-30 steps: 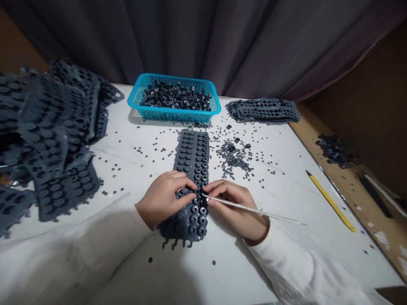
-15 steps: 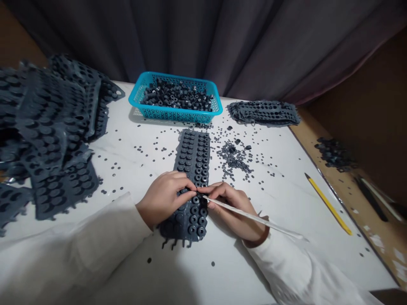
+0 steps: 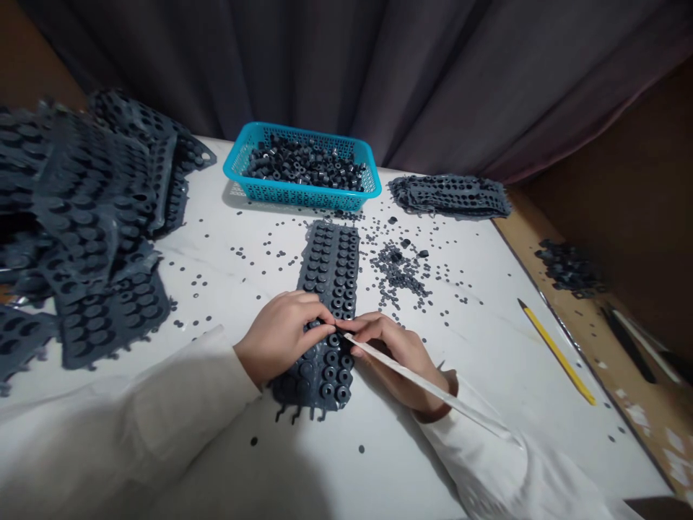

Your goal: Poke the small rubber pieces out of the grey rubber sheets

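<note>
A dark grey moulded rubber sheet (image 3: 323, 271) lies lengthwise before me, with rows of round knobs; those nearer me on its right side show ring-shaped holes. My left hand (image 3: 289, 328) rests over its left part, thumb and forefinger pinched on the sheet among the knobs. What exact bit they grip is hidden. From the right, my right hand (image 3: 398, 354) is closed around a slim white-handled tool (image 3: 422, 375). The tool's dark tip meets the sheet beside the left fingertips, and its long tail reaches back over my right sleeve.
Behind the sheet stands a blue basket (image 3: 303, 195) of small black rubber bushings. Moulded sheets are heaped (image 3: 92, 209) at left; a stack of perforated sheets (image 3: 449, 196) lies back right. Small discs (image 3: 401, 271) litter the table. A yellow pencil-like tool (image 3: 560, 354) lies near the right edge.
The white tool's tail has swung slightly down towards my right sleeve. Both hands stay at the same spot on the sheet; the view has shifted a little.
</note>
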### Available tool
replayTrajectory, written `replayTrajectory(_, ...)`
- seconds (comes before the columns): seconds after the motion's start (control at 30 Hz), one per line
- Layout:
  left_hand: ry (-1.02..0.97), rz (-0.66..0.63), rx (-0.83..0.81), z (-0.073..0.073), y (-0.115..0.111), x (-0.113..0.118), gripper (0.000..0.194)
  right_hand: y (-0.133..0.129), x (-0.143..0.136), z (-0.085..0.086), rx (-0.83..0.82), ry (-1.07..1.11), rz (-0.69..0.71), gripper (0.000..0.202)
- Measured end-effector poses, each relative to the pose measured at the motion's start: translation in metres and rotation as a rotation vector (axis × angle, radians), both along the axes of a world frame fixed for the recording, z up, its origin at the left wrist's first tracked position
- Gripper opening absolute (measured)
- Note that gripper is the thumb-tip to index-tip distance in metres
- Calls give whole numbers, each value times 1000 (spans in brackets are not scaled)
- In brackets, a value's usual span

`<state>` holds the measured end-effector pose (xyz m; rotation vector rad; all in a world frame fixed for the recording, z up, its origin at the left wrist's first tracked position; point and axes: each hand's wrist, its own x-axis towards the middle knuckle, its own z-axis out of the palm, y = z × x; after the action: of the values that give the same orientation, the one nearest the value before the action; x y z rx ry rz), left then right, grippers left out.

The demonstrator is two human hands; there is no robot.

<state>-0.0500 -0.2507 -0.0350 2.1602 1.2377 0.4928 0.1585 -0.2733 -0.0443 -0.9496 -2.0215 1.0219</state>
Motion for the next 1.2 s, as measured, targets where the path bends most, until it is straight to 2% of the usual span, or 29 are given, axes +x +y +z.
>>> replayTrajectory(0.33, 1, -1, 12, -1, 0, -1, 15, 0, -1, 2, 41, -27, -2, 3)
replayTrajectory(0.6, 11, 0, 12, -1, 0, -1, 13, 3, 0, -2, 144, -31, 62, 5)
replayTrajectory(0.93, 24, 5, 6, 1, 0, 1, 12, 3, 1, -3, 164, -55, 68, 10)
replayTrajectory(1.2, 31, 11, 8, 2, 0, 1, 11, 6, -1, -5, 321, -144, 105, 9)
